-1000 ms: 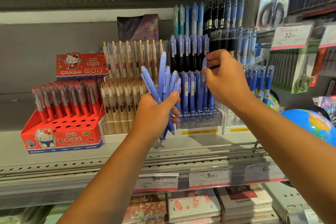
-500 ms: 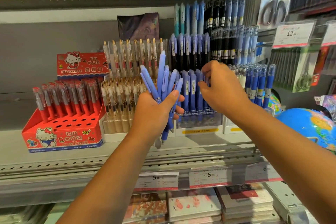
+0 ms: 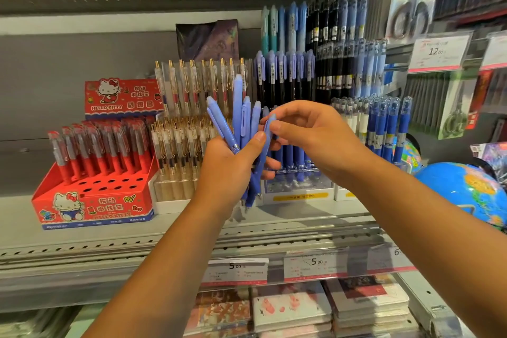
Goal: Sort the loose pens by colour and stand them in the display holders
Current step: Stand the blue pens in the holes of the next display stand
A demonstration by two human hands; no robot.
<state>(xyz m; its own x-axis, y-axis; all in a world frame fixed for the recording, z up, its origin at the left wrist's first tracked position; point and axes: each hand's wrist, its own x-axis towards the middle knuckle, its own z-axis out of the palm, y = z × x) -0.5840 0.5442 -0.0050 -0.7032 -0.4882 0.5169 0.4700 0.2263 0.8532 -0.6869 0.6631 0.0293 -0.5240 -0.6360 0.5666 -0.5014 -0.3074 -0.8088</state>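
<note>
My left hand [image 3: 229, 170] grips a bunch of periwinkle-blue pens [image 3: 241, 115], their tops fanned upward in front of the shelf. My right hand [image 3: 315, 134] has come beside it and pinches the top of one pen [image 3: 267, 134] at the right edge of that bunch. Behind my hands stands the tiered display holder [image 3: 297, 186] with rows of matching blue pens [image 3: 285, 68]; its lowest row is largely hidden by my hands.
A red Hello Kitty pen box [image 3: 93, 195] with open holes stands at the left. Clear gold-clip pens [image 3: 181, 143] fill a white holder beside it. Darker blue pens [image 3: 386, 129] and a globe [image 3: 466, 192] are at the right. Price tags [image 3: 315, 265] line the shelf edge.
My right hand left the blue pens in the holder, moved down and left, and now pinches a pen in the left hand's bunch. The left hand has kept its place.
</note>
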